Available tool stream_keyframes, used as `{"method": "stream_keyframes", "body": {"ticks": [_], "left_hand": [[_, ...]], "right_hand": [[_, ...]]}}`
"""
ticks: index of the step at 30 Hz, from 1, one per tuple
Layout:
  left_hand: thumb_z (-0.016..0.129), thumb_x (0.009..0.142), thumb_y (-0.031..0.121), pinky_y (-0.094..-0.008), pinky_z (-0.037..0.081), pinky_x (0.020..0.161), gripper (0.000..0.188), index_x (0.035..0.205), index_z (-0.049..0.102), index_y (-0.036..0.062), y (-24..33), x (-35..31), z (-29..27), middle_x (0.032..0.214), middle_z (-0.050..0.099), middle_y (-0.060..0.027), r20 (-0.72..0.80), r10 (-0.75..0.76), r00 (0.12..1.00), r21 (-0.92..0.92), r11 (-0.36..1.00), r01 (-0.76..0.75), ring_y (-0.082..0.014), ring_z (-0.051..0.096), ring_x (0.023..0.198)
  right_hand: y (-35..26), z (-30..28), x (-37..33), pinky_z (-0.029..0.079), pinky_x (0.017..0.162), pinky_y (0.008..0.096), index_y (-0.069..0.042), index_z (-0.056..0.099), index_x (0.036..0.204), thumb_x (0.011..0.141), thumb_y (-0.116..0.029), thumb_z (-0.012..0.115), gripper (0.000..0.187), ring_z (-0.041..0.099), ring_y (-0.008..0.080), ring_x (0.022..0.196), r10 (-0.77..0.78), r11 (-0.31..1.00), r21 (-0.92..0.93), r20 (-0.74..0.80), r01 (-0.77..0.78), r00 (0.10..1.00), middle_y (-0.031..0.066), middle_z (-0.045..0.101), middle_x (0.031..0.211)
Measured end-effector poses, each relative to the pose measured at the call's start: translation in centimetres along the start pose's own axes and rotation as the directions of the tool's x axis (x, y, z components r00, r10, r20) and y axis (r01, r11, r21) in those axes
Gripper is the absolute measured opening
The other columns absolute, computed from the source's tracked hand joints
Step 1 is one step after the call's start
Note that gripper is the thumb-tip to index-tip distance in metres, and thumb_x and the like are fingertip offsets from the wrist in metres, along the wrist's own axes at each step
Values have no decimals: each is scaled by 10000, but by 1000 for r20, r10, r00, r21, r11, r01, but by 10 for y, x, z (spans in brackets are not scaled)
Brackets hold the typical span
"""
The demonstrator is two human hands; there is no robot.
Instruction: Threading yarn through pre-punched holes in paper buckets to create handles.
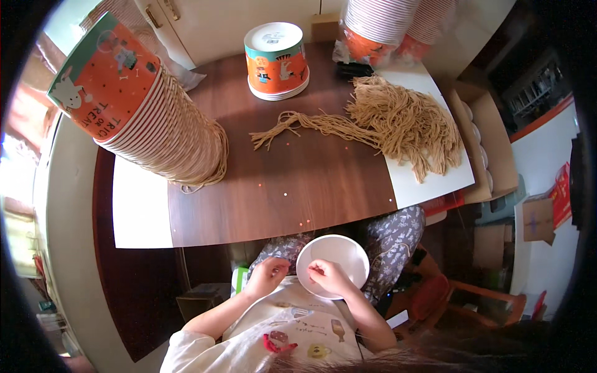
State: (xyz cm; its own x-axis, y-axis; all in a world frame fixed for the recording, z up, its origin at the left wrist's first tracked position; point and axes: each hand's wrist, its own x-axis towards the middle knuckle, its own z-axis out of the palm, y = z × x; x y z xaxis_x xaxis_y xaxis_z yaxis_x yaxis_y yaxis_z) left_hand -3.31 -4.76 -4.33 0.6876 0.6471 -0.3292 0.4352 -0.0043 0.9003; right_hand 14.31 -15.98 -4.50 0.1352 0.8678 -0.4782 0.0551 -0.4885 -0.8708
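Note:
A white-lined paper bucket rests on my lap, its mouth facing up toward me. My right hand reaches over the near rim with its fingers curled inside the mouth. Just outside the left rim, my left hand is closed with the fingertips pinched. Anything in either hand is too small or hidden to make out. A thin length of twine lies over my right thigh, beside the bucket.
On the table stand a tall leaning stack of orange-and-green paper buckets, a short upside-down stack and a heap of tan twine. Wrapped buckets stand at the back right. An open cardboard box sits beyond the right edge.

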Motion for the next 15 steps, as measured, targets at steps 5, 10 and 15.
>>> {"method": "stream_keyframes", "body": {"ticks": [5,10,15], "left_hand": [[571,793,97,-300,510,659,161,921,618,11,-4,6,14,836,629,-137,59,-68,996,42,997,66,-200,632,727],[573,789,89,-297,511,657,168,925,611,0,4,8,18,831,634,-138,71,-136,988,12,991,135,-191,634,726],[573,790,70,-290,515,651,176,940,597,-17,8,10,18,835,638,-135,80,-228,970,-65,970,233,-168,632,726]], "right_hand": [[-4,4,10,463,617,228,10,588,807,822,-92,582,104,588,95,684,-129,975,-196,-98,108,987,31,620,715],[3,3,12,470,629,235,18,594,800,805,-99,603,118,588,88,689,-15,997,76,-29,18,999,38,637,740],[5,4,15,478,617,250,9,636,840,792,-113,625,132,598,102,667,-38,999,-27,-96,35,995,57,650,740]]}}
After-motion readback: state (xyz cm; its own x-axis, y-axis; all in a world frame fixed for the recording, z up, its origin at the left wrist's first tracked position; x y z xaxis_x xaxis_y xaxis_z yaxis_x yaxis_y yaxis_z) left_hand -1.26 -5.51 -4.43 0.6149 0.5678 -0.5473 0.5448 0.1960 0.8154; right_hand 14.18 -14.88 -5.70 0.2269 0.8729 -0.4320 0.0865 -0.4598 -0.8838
